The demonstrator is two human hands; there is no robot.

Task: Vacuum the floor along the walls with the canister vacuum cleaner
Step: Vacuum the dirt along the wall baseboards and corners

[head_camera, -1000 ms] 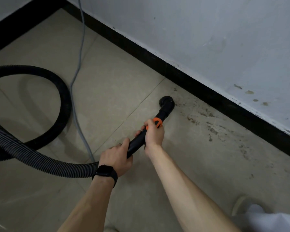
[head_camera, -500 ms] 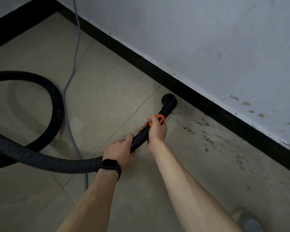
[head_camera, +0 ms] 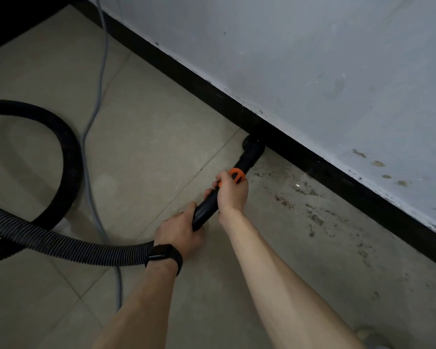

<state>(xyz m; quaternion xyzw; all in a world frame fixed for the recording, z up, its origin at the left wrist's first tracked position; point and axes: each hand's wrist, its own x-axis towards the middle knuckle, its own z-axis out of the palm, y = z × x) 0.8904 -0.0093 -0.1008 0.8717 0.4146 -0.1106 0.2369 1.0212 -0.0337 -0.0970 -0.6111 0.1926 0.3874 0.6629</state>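
Observation:
A black vacuum wand [head_camera: 207, 206] with an orange collar [head_camera: 237, 175] ends in a round brush nozzle [head_camera: 252, 148], which sits on the tiled floor against the black baseboard [head_camera: 312, 159]. My right hand [head_camera: 230, 191] grips the wand just below the orange collar. My left hand [head_camera: 179, 229], with a black watch on the wrist, grips the wand's lower end where the ribbed black hose [head_camera: 61, 244] joins. The hose loops away to the left. The canister is out of view.
A grey power cable [head_camera: 96, 137] runs from the wall's foot across the floor, passing under the hose. Dark dirt specks [head_camera: 310, 205] mark the floor right of the nozzle. The white wall [head_camera: 312, 59] is stained. A shoe tip [head_camera: 370, 336] shows at bottom right.
The nozzle has moved forward across the floor until it touches the baseboard. Both hands kept their grip on the wand and moved with it.

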